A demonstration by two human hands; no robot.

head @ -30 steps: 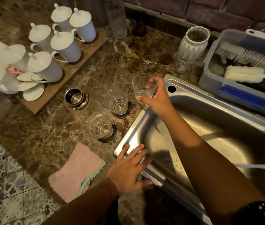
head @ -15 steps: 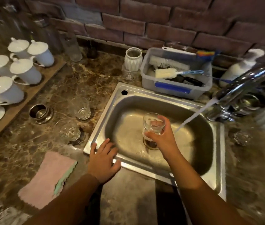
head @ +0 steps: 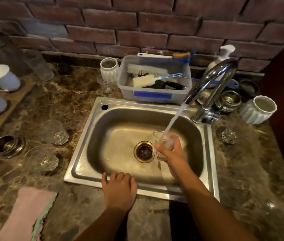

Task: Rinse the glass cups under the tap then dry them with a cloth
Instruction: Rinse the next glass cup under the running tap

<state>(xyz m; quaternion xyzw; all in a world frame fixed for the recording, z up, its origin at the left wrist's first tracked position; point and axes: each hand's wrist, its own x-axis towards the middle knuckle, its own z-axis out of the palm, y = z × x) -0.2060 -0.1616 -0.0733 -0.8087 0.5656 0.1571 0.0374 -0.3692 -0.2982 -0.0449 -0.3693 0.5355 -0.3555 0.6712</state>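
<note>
My right hand grips a clear glass cup over the steel sink, just right of the drain. Water streams from the chrome tap into the cup. My left hand rests on the sink's front rim, its fingers bent over the edge and holding nothing. Two more glass cups stand on the marble counter left of the sink, and another glass cup stands to its right. A pink cloth lies at the counter's front left.
A grey tub of brushes sits behind the sink. White ribbed pots stand on either side. Lidded white mugs fill a wooden tray at far left, with a small steel cup near it. Steel bowls sit behind the tap.
My right hand carried the cup from the counter's left side into the sink and then rightward under the running water. My left hand slid along the front rim toward the middle.
</note>
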